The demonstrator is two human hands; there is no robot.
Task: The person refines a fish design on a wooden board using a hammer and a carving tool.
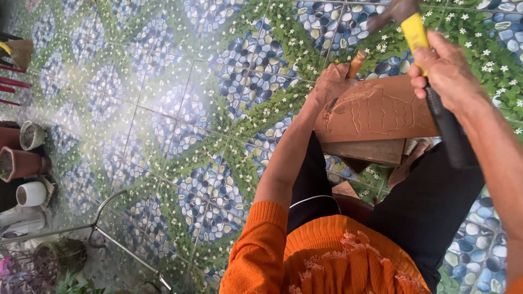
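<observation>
A brown wooden board [381, 111] with carved wavy lines rests across my knees above another plank [364, 151]. My left hand [332, 83] presses on the board's left end and grips a chisel with a wooden handle [357, 62] that stands against the carving. My right hand [448, 69] is raised over the board's right side, closed around a hammer [417, 32] with a yellow and black handle; its dark head points up left at the frame's top. I wear an orange knitted top and black trousers.
The floor [180, 109] is tiled in blue pebble and green leaf patterns. Several small plant pots [30, 163] stand at the left edge. A thin metal frame [109, 234] lies at the lower left beside some plants. A wood offcut [344, 189] lies between my legs.
</observation>
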